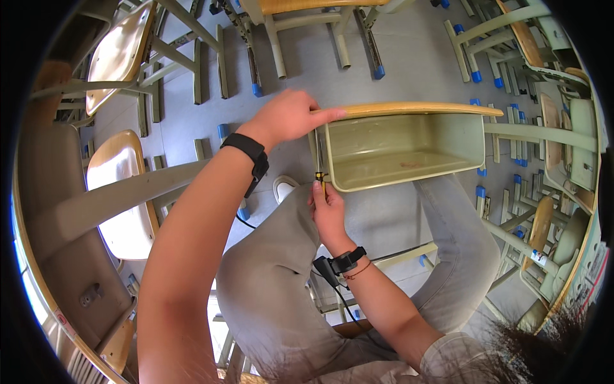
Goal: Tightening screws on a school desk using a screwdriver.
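Note:
A school desk with a wooden top (416, 108) and a pale green metal drawer box (409, 169) stands in front of me, seen from its open side. My left hand (284, 116) grips the left end of the top, its thumb lying along the wooden edge and its other fingers partly hidden. Lower down, my right hand (328, 211) is closed round the yellow and black handle of a screwdriver (320, 178). Its shaft points up along the left side of the drawer box. Whether the tip sits in a screw cannot be made out.
My legs in grey trousers (268, 269) straddle the space below the desk. Wooden chairs (121, 192) stand at the left, another desk (307, 6) ahead, and several blue-footed frames (476, 73) at the right. A black cable (345, 304) hangs from my right wrist.

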`<state>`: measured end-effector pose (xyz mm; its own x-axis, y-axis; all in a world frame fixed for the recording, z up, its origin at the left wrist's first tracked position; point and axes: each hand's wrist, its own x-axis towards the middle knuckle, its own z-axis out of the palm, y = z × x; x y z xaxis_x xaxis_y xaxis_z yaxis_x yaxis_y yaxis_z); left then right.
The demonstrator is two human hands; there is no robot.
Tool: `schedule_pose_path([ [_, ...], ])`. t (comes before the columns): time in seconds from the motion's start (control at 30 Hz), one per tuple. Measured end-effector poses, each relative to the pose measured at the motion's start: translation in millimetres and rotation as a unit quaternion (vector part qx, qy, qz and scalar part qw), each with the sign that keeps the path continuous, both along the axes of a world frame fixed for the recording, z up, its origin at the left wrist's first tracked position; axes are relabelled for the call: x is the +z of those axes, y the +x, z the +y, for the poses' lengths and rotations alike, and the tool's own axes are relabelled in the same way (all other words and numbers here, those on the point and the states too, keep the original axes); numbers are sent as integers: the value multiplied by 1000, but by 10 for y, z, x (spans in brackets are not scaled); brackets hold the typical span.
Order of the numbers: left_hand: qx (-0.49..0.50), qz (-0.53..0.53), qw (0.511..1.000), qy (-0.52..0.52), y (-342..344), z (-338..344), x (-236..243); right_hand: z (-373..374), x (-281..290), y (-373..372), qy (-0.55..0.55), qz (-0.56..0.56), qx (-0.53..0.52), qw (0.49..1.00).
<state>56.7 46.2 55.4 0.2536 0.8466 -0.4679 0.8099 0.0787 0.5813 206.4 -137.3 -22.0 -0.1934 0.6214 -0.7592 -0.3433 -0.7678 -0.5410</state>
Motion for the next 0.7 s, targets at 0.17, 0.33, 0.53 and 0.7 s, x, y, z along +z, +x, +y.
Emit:
schedule_pose_path([
  [0.17, -4, -7, 1000, 4, 46, -4, 18, 164, -200, 366, -157, 343, 20, 926],
  [0.33, -7, -14, 1000, 12, 26, -19, -11, 33, -245, 221, 30, -62, 59, 996],
  [0.53, -7, 0, 1000, -4, 16, -25, 37, 26, -53, 26, 21, -75, 36, 996],
  [0.7, -8, 8, 1000, -18, 45, -10, 74, 215, -221, 398, -156, 315, 20, 936],
])
